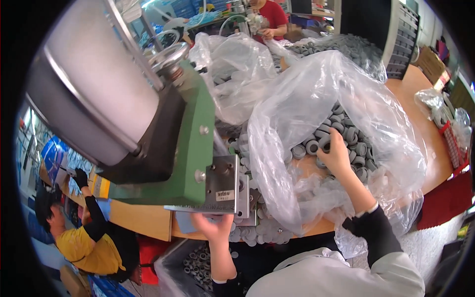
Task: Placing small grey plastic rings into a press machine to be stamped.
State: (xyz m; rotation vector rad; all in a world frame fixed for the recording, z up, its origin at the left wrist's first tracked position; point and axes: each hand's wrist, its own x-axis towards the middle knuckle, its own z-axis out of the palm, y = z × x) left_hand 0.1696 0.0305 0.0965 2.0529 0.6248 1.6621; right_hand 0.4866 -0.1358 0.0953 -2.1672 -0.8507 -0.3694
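Observation:
My right hand (pixel 337 157) reaches into a large clear plastic bag (pixel 277 123) and pinches a grey ring-shaped cap (pixel 324 143) between thumb and fingers. Around it lies a heap of similar grey caps (pixel 361 148). To the left, my left hand (pixel 213 228) is raised to the lower metal block (pixel 221 185) of a green press (pixel 195 128). Its fingertips are hidden behind that block, so what they touch or hold does not show. Beside the block, flat grey discs (pixel 262 232) are spread along the table's near edge.
The press's big cylinder fills the upper left. Another clear bag (pixel 232 59) stands behind, near a person in red (pixel 272 20). A person in yellow (pixel 94 247) sits at left. Below the table edge, a lined bin (pixel 170 262) contains grey rings. A dark red cloth (pixel 445 200) hangs at right.

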